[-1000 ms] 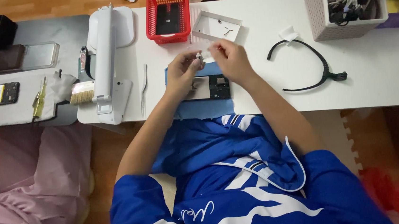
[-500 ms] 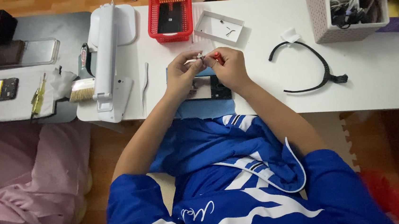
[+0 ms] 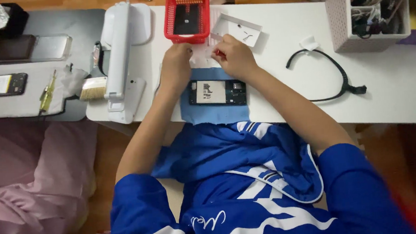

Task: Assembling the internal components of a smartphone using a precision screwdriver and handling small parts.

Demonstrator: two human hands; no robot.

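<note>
Two hands, left hand and right hand, pinched shut on a small, possibly red-tipped part near the desk's far edge; light, fragile, fingertip-grip only.

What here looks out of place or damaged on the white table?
The phone on the blue mat lies opened, its inner parts bared. The mat hangs over the table edge. Nothing looks spilled.
</note>
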